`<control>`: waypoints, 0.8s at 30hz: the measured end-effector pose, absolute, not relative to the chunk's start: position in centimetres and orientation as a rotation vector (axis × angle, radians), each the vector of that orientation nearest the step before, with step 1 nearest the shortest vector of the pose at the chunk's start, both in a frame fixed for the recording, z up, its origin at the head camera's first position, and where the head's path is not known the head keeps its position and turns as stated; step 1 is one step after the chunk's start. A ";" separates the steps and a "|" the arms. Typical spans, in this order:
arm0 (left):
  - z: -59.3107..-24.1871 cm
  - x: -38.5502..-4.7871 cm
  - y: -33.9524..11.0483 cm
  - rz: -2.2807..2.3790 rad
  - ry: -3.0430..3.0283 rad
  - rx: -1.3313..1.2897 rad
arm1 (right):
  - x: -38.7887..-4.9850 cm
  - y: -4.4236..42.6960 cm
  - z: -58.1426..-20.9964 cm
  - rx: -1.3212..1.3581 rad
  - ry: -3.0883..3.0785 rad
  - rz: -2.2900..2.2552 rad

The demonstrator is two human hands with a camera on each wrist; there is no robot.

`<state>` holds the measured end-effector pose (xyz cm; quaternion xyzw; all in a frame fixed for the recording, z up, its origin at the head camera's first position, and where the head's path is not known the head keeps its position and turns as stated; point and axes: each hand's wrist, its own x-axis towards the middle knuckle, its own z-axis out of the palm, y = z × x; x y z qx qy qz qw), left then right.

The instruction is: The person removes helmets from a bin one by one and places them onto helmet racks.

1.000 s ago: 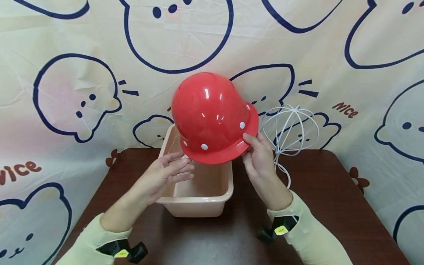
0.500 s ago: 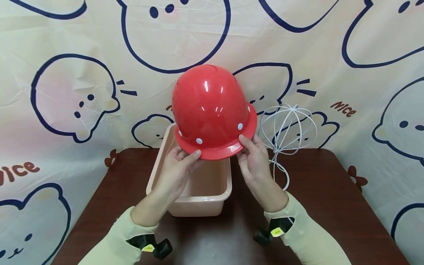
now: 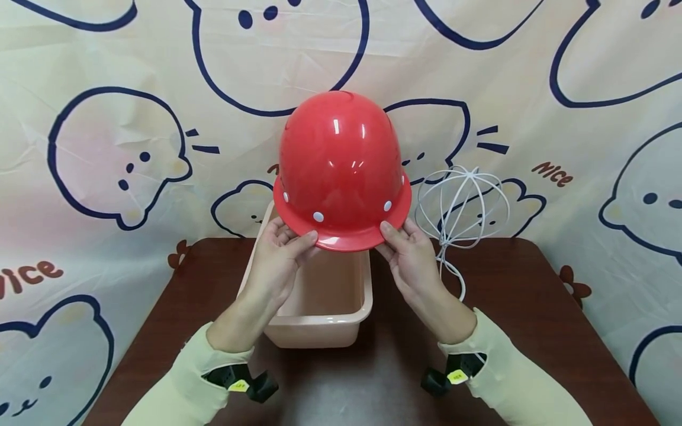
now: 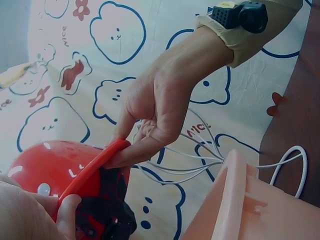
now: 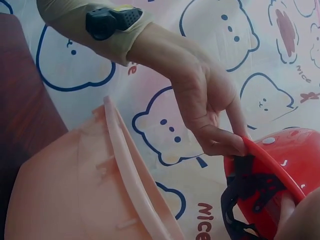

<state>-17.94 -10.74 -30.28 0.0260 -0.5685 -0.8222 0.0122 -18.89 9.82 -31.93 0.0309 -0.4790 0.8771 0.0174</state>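
Note:
A red hard hat point(image 3: 341, 160) with white round studs is held up in both hands, crown upward, above the far part of a pale pink plastic basin point(image 3: 330, 320). My left hand point(image 3: 274, 260) pinches the near left of its brim, thumb on top and fingers beneath. At the near right of the brim, my right hand point(image 3: 412, 260) grips in the same way. Both wrist views show the dark inner harness point(image 5: 255, 190) under the shell. Part of the basin's far end is hidden behind the hat.
A white wire stand with a round cage top point(image 3: 463, 207) rises on the right, beside the basin. Everything stands on a dark brown table point(image 3: 511, 331), backed by a cloth printed with cartoon bears point(image 3: 122, 160).
My left hand has come in from beside the hat and taken hold of the brim. The tilted hard hat has been levelled and raised a little.

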 end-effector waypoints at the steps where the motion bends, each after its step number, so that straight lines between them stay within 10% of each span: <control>1: -30.2 -18.0 -10.8 -2.561 -1.781 0.079 | -18.9 9.9 -32.0 0.090 -1.508 2.722; 24: -28.3 -18.4 -9.6 -2.537 -1.820 -0.053 | -18.6 12.4 -28.8 0.024 -1.795 2.593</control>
